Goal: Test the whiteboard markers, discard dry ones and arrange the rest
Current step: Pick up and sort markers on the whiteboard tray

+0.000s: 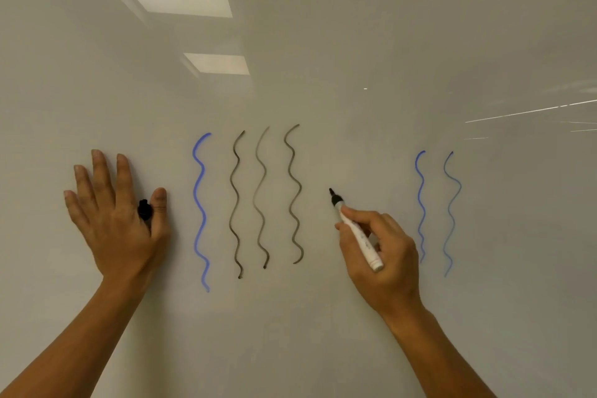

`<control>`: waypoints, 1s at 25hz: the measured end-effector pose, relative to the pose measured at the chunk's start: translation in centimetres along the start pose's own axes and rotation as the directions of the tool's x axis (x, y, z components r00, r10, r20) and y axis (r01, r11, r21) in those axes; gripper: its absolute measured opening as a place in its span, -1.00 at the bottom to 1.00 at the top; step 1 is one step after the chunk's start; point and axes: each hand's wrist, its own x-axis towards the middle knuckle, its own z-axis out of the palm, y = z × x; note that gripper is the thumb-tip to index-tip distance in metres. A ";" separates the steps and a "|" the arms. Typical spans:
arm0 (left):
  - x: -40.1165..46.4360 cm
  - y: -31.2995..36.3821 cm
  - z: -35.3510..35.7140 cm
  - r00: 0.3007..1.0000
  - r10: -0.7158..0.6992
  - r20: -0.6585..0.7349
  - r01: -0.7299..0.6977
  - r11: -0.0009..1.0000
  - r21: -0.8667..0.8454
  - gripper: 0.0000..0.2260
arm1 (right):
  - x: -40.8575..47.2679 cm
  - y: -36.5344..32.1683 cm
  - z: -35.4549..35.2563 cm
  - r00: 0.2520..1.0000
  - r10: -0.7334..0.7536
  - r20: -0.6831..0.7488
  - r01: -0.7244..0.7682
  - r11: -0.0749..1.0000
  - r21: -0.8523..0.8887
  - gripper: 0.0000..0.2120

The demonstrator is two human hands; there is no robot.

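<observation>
Whiteboard (355, 42) bears six wavy lines: three black (263, 200) at centre, one blue (200, 210) left of them, two blue (434, 210) right. Right hand (384, 255) grips uncapped black marker (357, 233) in bare gap right of black lines, tip near board. Left hand (109, 213) lies flat left of black lines, fingers spread, black cap (144, 210) wedged between thumb and forefinger.

One head-worn wide view faces the whiteboard (355, 42) squarely and close up; the board fills the frame, with both forearms entering from the lower corners.

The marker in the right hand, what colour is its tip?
Black: the marker has a black tip on a white barrel, shown in the head view.
</observation>
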 end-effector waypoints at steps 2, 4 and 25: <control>-0.1 0.0 -0.1 1.000 0.003 -0.002 -0.003 1.000 -0.013 -0.40 | -1.5 0.5 -0.4 1.000 -0.004 0.001 0.004 0.999 -0.050 -0.74; -0.1 0.0 -0.1 1.000 0.005 -0.008 -0.005 1.000 -0.021 -0.40 | -2.7 1.1 -1.0 0.998 0.053 -0.021 -0.053 0.998 -0.033 -0.71; 0.2 -1.5 -5.1 0.930 -0.020 0.368 0.161 0.920 -0.356 -0.59 | -9.1 -4.7 -4.5 0.888 0.402 0.222 -0.455 0.838 0.301 -0.80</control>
